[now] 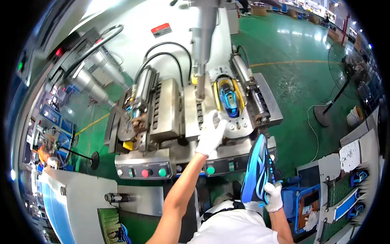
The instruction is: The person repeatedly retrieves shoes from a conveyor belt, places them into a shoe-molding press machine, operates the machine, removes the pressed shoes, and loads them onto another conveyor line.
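My left hand, in a white glove, reaches over the front of the metal press, its fingers apart and nothing visible in them. Just beyond its fingertips, a blue and black shoe sits in the yellow-edged mould on the press's right side. My right hand, also gloved, is closed around the lower end of another shoe. That one is blue and black with a bright blue sole, held upright on its side in front of the press.
Red and green buttons line the control panel. A vertical metal piston stands over the press. At the right are a rack with shoes, a blue crate and a standing fan. A grey table lies left.
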Available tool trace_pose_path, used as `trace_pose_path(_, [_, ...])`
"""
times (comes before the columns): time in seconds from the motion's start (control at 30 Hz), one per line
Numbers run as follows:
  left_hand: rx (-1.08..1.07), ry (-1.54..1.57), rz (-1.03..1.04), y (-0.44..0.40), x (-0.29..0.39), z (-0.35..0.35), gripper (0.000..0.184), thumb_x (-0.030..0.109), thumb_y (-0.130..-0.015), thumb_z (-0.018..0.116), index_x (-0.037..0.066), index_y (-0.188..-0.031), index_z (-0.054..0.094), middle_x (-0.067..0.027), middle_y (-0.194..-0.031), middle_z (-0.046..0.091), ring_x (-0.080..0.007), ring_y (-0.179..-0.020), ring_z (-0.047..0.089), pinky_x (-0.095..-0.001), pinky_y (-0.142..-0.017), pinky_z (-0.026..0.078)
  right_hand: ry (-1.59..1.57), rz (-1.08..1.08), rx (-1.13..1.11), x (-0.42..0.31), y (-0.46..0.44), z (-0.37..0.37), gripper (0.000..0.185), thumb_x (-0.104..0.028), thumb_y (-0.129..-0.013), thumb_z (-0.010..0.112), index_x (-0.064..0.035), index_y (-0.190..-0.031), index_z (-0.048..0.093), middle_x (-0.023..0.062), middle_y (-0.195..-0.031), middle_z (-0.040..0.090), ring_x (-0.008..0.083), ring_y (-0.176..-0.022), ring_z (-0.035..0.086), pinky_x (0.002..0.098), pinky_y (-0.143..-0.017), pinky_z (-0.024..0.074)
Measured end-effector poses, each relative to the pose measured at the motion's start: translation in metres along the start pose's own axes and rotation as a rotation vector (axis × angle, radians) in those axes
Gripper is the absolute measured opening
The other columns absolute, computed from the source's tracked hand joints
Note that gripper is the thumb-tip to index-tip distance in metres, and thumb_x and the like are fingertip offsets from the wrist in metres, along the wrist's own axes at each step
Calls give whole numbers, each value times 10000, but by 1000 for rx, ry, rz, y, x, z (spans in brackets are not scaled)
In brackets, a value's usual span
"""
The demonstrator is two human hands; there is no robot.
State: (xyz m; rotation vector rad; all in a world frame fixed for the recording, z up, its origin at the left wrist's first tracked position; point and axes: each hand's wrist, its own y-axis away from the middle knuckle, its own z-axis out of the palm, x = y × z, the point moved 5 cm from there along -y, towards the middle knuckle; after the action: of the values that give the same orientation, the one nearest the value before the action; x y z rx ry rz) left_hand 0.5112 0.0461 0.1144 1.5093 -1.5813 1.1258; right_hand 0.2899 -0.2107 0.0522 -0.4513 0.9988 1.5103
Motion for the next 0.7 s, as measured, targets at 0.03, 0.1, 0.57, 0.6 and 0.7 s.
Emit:
trace_pose_path(0.03, [48, -150, 13, -36, -17, 20, 688, 360, -934, 678, 1, -1467, 433, -248, -1408, 539, -375, -1338, 521, -437, -1131, 407, -10, 17, 68, -9, 0, -4, 454, -98, -777, 719, 25, -1194, 587, 63, -930, 662, 181, -812, 682, 354, -751, 597])
trace_pose_path(0.1, [133, -312, -40, -93, -32, 55, 727, 422, -890, 677, -5, -1435, 457, -266, -1395, 538, -409, -1318, 522, -462, -1115, 414, 24, -10, 221, -7, 1, -35, 333, -120, -772, 725, -46, -1054, 563, 23, -864, 595, 159, -761, 632, 354, -715, 574])
trace_pose_path(0.57, [-42, -423, -256, -232, -71, 84, 720, 364, -764, 714, 4, -1346, 490, -280, -1259, 615, -418, -1154, 628, -445, -1007, 503, 74, -19, 359, -29, -15, -39, 309, -42, -756, 705, -52, -1053, 620, 42, -1065, 644, 163, -921, 618, 365, -823, 543])
trace_pose_path(0.6, [-63, -344, -251, -225, -64, 67, 737, 390, -763, 725, 7, -1351, 500, -277, -1264, 619, -405, -1170, 627, -437, -1010, 501, 65, -30, 292, -32, -25, -33, 293, -37, -757, 706, -49, -1038, 627, 47, -1048, 654, 173, -910, 638, 372, -823, 552])
trace_pose_path(0.7, [44, -190, -195, -155, -9, 15, 714, 400, -759, 778, 42, -1343, 575, -219, -1213, 678, -324, -1122, 661, -398, -987, 506, 304, -225, 259, -46, -55, -12, 246, -87, -818, 747, 12, -1034, 685, 96, -936, 662, 208, -814, 619, 382, -718, 494])
